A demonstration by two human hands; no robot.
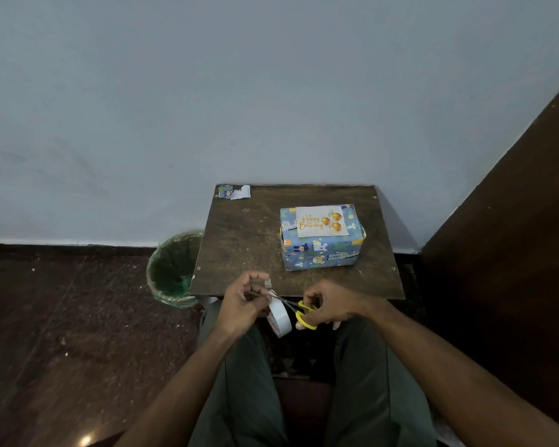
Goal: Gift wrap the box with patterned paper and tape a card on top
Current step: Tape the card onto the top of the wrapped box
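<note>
Reading "Happy Birthday" (gold), card (321, 221), wrapped box (323, 253)

The table (239, 240) serves as the landmark. The box (321, 250) sits on its right half, with the card (320, 221) lying on the box top. Paper scraps (234, 191) lie at the table's far left corner. The bin (173, 269) stands on the floor just left of the table. At the table's near edge, the left hand (242, 301) holds the tape roll (279, 316); the scissors (299, 309), in the right hand (331, 306), apparently meet a strip pulled from it.
</note>
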